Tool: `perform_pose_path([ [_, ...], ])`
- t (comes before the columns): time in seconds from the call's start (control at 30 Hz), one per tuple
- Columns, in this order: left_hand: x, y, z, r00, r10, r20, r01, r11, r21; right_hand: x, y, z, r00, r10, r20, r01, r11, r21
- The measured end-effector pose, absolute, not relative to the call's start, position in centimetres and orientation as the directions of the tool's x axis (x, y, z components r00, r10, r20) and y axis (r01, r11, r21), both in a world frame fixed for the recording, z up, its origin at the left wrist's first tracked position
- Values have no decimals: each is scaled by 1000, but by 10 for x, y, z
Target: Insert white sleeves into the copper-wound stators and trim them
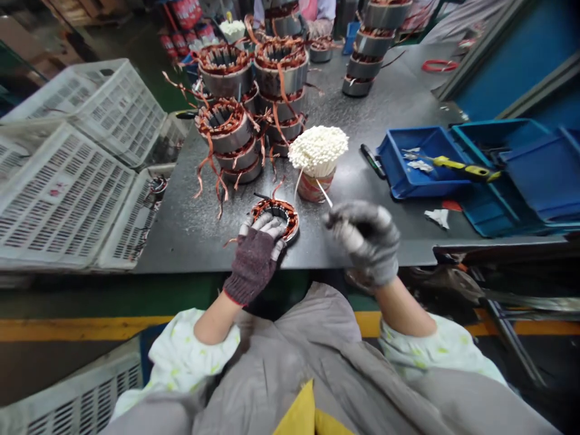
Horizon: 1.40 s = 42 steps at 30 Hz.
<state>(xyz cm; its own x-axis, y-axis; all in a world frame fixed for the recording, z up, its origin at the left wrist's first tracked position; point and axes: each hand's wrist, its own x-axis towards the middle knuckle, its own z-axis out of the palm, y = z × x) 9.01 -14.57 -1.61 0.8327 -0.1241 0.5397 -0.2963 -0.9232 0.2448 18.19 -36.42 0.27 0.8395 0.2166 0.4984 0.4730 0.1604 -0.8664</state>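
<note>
I have my left hand point(256, 257) on a copper-wound ring point(291, 219) that lies flat on the dark table point(203, 238), near its front edge. The gloved fingers reach over the ring's near side into its opening — whether they clamp it or only rest there, I cannot tell. My right hand point(367, 238), gloved in grey, is closed, pinching the end of a thin white stick point(324, 194). The stick slants up from my fingertips to the front of a container point(312, 188), which holds a dense white bundle point(319, 148) just beyond the ring. Stacks of wound rings point(229, 134) with loose copper leads stand behind and to the left. Over on the right is a blue bin point(428, 187), with a yellow-handled tool point(466, 169) lying across its rim — and pale crates point(54, 193) sit beside the table's left edge
</note>
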Motion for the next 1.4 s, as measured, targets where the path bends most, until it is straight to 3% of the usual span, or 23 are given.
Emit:
perform_pose_path([
  [0.07, 90, -143, -15, 862, -138, 488, -288, -925, 246, 145, -370, -7, 730, 419, 540, 539, 134, -832],
  [0.13, 90, -141, -14, 877, -145, 459, -281, -928, 244, 120, -376, -20, 676, 512, 531, 552, 126, -824],
  [0.3, 92, -143, -12, 871, -133, 473, -276, -929, 247, 108, -377, -46, 678, 595, 431, 454, 123, -883],
  [0.43, 93, -152, -14, 846, -56, 531, -246, -924, 294, 131, -354, -47, 744, 554, 373, 338, 169, -926],
  [0.6, 96, -163, -18, 794, 199, 574, -126, -871, 476, 149, -323, -33, 902, 429, -44, -141, 196, -970],
  [0.7, 99, -164, -17, 803, 124, 583, -188, -875, 446, 149, -320, -25, 880, 441, -179, -279, 173, -944],
  [1.07, 96, -157, -14, 791, -85, 606, -327, -896, 301, 164, -318, -26, 873, 488, -24, -20, -14, -1000],
  [1.27, 93, -153, -15, 825, -90, 557, -297, -909, 292, 160, -325, -28, 886, 464, 17, 11, 15, -1000],
  [1.4, 93, -153, -15, 824, -121, 554, -313, -912, 266, 163, -322, -32, 878, 469, 96, 138, -55, -989],
])
